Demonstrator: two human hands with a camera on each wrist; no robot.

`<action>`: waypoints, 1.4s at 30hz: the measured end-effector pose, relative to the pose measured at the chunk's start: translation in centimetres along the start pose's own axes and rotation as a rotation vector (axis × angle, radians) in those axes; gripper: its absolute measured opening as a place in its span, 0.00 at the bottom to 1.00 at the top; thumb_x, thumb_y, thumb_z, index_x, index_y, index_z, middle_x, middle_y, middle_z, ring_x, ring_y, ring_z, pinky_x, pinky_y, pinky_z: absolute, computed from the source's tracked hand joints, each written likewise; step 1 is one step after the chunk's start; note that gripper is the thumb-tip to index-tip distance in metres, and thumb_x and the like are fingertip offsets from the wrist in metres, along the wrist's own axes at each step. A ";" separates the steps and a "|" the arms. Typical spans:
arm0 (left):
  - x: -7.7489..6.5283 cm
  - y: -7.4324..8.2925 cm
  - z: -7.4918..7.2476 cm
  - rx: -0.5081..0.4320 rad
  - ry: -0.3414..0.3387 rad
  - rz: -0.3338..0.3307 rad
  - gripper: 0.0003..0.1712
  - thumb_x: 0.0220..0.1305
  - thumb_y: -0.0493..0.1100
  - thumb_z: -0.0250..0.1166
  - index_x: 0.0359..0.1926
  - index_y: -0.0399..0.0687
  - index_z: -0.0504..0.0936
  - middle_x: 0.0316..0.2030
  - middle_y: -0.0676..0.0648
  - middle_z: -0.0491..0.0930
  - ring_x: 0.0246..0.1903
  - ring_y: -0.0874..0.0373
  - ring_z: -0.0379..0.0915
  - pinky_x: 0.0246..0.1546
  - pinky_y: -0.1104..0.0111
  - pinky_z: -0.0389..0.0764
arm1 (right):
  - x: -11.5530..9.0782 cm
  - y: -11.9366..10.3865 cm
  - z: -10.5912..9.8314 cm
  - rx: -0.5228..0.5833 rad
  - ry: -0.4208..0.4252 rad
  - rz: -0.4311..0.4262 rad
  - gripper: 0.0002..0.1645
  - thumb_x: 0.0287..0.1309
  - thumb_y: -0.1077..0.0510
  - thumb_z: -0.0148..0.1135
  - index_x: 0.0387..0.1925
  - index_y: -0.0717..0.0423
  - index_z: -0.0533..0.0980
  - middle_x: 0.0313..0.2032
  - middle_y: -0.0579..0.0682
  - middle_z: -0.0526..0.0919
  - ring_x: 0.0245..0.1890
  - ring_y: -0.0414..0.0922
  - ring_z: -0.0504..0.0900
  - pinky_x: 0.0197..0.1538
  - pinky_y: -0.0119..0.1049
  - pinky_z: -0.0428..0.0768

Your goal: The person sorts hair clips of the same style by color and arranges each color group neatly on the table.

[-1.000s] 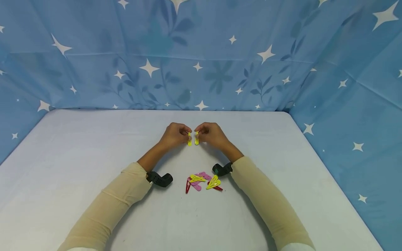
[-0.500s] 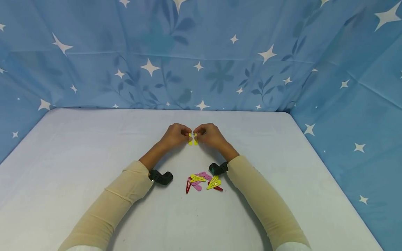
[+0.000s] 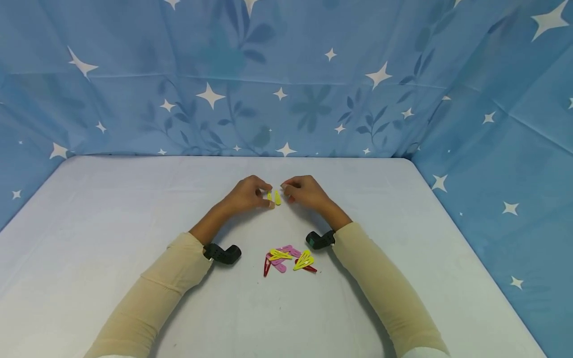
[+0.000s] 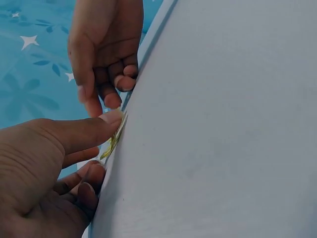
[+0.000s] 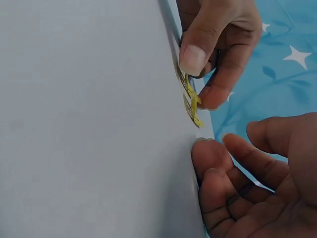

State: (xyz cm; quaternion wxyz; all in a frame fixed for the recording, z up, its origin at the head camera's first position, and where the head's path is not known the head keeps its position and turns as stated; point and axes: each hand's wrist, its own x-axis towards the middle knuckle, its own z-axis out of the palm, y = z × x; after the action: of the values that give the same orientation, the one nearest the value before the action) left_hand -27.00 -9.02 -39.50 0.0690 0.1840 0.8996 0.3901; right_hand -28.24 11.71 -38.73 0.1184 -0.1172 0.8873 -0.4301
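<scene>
Two yellow snap hair clips lie close together on the white table [image 3: 358, 199], near its far side. My left hand [image 3: 248, 195] is around the left yellow hair clip [image 5: 187, 85], its thumb and forefinger spread towards the two ends; whether they still touch it is hard to tell. The right yellow hair clip [image 3: 277, 198] lies free between the hands. Just right of it, my right hand [image 3: 306, 192] holds nothing, thumb and fingers apart. In the right wrist view its fingers [image 5: 213, 158] are loosely bent, short of the clip.
Nearer my body lies a loose pile of snap clips: yellow clips [image 3: 304, 260], pink clips [image 3: 280, 267] and red clips [image 3: 266, 267], some overlapping. A black wrist camera [image 3: 224, 253] sits on each forearm. A blue star-patterned curtain [image 3: 286, 79] hangs behind the table.
The two yellow clips came closer together. My right hand has let go of its clip and drawn back to the right. My left thumb and forefinger have spread wider around the other.
</scene>
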 end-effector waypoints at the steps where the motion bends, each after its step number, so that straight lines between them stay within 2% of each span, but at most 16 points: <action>1: -0.1 0.0 0.0 -0.009 -0.004 -0.001 0.27 0.56 0.41 0.73 0.56 0.34 0.81 0.49 0.38 0.77 0.38 0.52 0.74 0.38 0.66 0.75 | -0.2 0.1 -0.2 0.001 -0.008 -0.003 0.21 0.70 0.49 0.54 0.53 0.58 0.81 0.42 0.54 0.86 0.33 0.44 0.84 0.38 0.33 0.77; 8: -0.4 -0.1 0.1 0.005 0.004 0.030 0.27 0.55 0.39 0.74 0.56 0.34 0.82 0.46 0.38 0.79 0.37 0.53 0.73 0.37 0.68 0.74 | -2.1 1.0 -1.5 0.066 -0.098 -0.007 0.21 0.71 0.50 0.53 0.55 0.56 0.80 0.44 0.55 0.85 0.39 0.45 0.85 0.42 0.35 0.79; 11: -0.4 -0.2 0.2 0.027 -0.019 0.053 0.30 0.56 0.40 0.73 0.60 0.35 0.79 0.54 0.37 0.76 0.37 0.53 0.74 0.39 0.66 0.74 | -3.0 1.3 -2.0 0.083 -0.147 -0.037 0.21 0.71 0.52 0.51 0.56 0.58 0.79 0.45 0.57 0.85 0.39 0.46 0.85 0.43 0.36 0.80; 15: -0.4 -0.5 0.0 0.029 -0.065 0.117 0.33 0.59 0.40 0.71 0.65 0.35 0.74 0.64 0.38 0.70 0.39 0.53 0.74 0.43 0.64 0.74 | -4.0 1.5 -2.3 0.074 -0.195 -0.067 0.22 0.72 0.52 0.51 0.57 0.59 0.79 0.46 0.58 0.85 0.39 0.46 0.85 0.44 0.36 0.80; 21: -0.4 -1.4 -0.7 -0.039 -0.140 0.194 0.29 0.63 0.35 0.67 0.64 0.34 0.74 0.65 0.38 0.72 0.43 0.53 0.75 0.48 0.61 0.74 | -4.9 1.0 -1.9 0.099 -0.249 -0.100 0.21 0.72 0.54 0.52 0.56 0.61 0.79 0.44 0.58 0.85 0.38 0.44 0.85 0.43 0.34 0.80; 27: -0.2 -1.5 -0.6 -0.073 -0.116 0.178 0.28 0.61 0.36 0.68 0.62 0.32 0.76 0.62 0.37 0.74 0.42 0.52 0.75 0.48 0.62 0.74 | -5.5 0.5 -1.1 0.110 -0.321 -0.093 0.18 0.71 0.55 0.54 0.54 0.60 0.81 0.41 0.55 0.87 0.36 0.43 0.85 0.42 0.34 0.81; 33: -0.2 -1.4 -0.4 -0.066 -0.061 0.126 0.27 0.64 0.40 0.67 0.62 0.33 0.76 0.61 0.37 0.72 0.45 0.50 0.77 0.51 0.59 0.75 | -6.3 -0.1 -0.7 0.047 -0.361 -0.112 0.18 0.69 0.56 0.55 0.54 0.57 0.81 0.43 0.52 0.87 0.36 0.43 0.83 0.43 0.34 0.80; 42: -0.2 -1.4 -0.1 -0.052 -0.059 0.108 0.28 0.63 0.41 0.68 0.62 0.33 0.76 0.60 0.38 0.71 0.44 0.51 0.76 0.49 0.59 0.76 | -7.6 -0.3 -0.1 0.002 -0.433 -0.156 0.18 0.69 0.59 0.56 0.56 0.58 0.80 0.44 0.52 0.87 0.38 0.41 0.82 0.42 0.34 0.75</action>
State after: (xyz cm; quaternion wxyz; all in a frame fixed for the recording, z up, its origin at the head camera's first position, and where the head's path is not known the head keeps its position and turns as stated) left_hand -27.24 -10.05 -40.46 0.0791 0.2418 0.8754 0.4111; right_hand -21.04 13.95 -37.56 0.2728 -0.2748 0.8291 -0.4034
